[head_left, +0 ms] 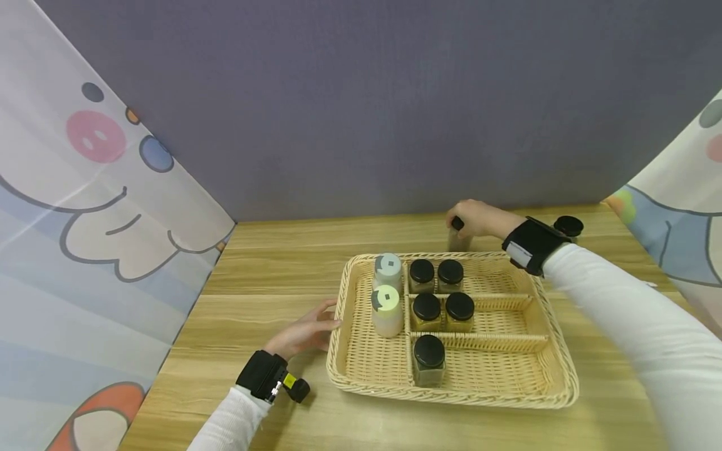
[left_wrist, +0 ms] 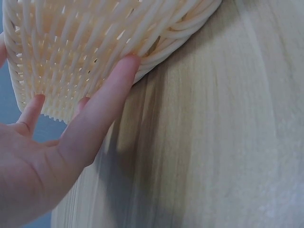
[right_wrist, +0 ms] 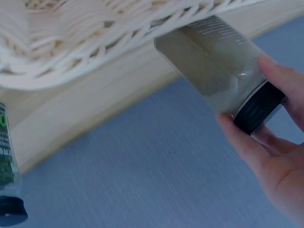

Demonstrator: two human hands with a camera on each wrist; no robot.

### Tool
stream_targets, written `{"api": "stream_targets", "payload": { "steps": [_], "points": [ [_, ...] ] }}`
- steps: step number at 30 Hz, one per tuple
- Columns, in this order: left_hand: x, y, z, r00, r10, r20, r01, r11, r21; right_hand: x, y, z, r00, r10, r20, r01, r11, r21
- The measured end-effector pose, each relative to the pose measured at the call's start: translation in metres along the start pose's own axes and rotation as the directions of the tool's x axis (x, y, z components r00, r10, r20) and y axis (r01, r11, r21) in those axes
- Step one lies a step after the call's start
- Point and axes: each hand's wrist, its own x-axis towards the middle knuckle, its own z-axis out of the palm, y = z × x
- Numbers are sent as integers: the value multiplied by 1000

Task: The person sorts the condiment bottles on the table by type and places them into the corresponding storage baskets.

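Behind the woven basket (head_left: 451,396), my right hand (head_left: 476,218) pinches a clear spice jar (right_wrist: 213,61) near its black lid. The jar is tilted in the right wrist view, and grey-brown powder shows through its wall. My left hand (head_left: 304,332) touches the basket's left side, its thumb (left_wrist: 107,102) straight against the wicker wall and the other fingers spread. Inside the basket, two white bottles (head_left: 387,316) stand in the left compartment. Several black-lidded jars (head_left: 427,308) occupy the three right compartments, all toward their left ends.
Another black-lidded jar (head_left: 568,227) stands on the table at the back right, beyond my right wrist; a jar with green contents (right_wrist: 5,161) shows in the right wrist view. The wooden table (head_left: 271,263) meets a grey panel (head_left: 361,125) at the back. Printed cloth hangs at both sides.
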Motion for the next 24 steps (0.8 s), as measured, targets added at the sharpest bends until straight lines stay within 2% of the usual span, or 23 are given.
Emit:
{"api": "stream_targets", "payload": {
  "steps": [5, 14, 24],
  "points": [
    [0, 0, 0, 1000, -3, -4, 2, 1000, -6, -7, -2, -12, 999, -2, -37, 3, 1000, 18],
    [1, 1, 0, 1000, -6, 5, 6, 1000, -17, -18, -6, -33, 999, 31, -40, -30, 999, 16],
    [0, 1, 0, 1000, -10, 6, 10, 1000, -12, -29, -7, -47, 999, -15, -52, 17, 999, 33]
  ]
}}
